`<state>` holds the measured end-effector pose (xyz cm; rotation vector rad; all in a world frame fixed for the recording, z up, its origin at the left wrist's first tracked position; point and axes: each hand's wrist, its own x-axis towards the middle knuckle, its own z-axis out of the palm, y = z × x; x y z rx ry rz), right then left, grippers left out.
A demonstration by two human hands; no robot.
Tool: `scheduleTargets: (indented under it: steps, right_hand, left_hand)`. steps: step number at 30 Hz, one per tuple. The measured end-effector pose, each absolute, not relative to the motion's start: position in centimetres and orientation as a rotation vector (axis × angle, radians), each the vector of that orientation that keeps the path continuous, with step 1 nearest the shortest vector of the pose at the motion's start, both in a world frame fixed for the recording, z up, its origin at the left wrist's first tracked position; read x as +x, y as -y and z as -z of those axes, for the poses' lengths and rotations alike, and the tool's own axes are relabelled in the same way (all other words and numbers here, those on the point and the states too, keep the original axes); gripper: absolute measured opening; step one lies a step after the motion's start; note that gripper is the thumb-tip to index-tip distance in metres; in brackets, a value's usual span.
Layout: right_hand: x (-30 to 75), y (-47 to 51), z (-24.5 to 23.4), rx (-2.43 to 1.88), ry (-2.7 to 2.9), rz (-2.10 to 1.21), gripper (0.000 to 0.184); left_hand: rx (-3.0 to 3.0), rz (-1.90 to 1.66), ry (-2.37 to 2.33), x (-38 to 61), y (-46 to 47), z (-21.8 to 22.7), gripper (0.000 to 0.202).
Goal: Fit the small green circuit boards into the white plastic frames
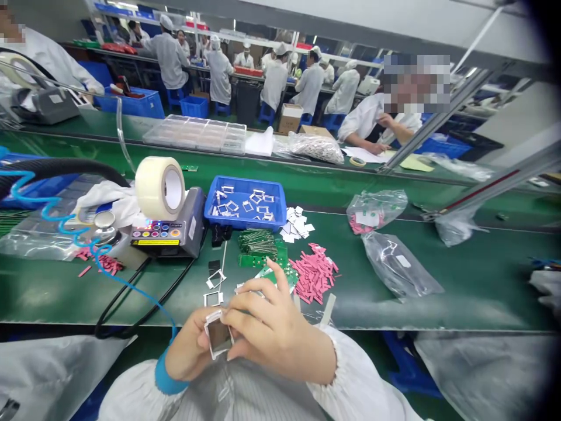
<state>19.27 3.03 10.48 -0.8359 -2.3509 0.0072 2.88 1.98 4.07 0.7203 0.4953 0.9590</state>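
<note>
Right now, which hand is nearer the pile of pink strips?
Right. The right hand lies just left of and below the pink strips; the left hand is farther left, beyond the right hand.

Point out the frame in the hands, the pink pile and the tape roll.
Frame [218, 336]: head view, on its dark centre.
Pink pile [313, 273]: head view, pile's middle.
Tape roll [149, 181]: head view, outer wrap.

Long green workbenches [87, 126] run across the frame — blue stools [266, 115] upper middle, grey metal rails [438, 114] upper right, white overhead panel [394, 14] along the top.
</note>
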Motion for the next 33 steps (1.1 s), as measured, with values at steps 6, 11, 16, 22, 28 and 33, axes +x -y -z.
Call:
scheduleTargets:
  steps: [6,11,16,22,28,33]
  right_hand:
    - [20.1,-3.0,-10.6,-0.864,2.363,0.002,0.031]
    - [20.5,-3.1,-11.1,-0.903,2.365,-0.007,0.03]
    - [20.1,-3.1,-10.5,-0.86,2.32,-0.004,0.024]
    - [19.8,-3.0,-9.8,-0.922,2.254,-0.086,0.03]
    - [20.8,-3.1,-10.7,-0.915,2.325,-0.077,0.028]
    - [21.1,-3.3,-11.0,-0.859,2.284,-0.105,0.035]
  left_hand:
    - [0.725,-0.878,-0.474,3.5,-2.8,-3.5,0.041]
    - [0.718,-0.93,-0.52,3.9,-2.7,-4.1,0.046]
    - [0.686,-0.946,-0.573,4.6,-2.7,-4.4,0.043]
    - [0.473,-0.994,-0.511,5.1,-2.0,-3.6,0.038]
    - [0.496,-0.929,-0.488,4.8,-2.0,-4.7,0.044]
    - [0.56,-0.885,-0.517,4.4,-2.2,-6.5,0.043]
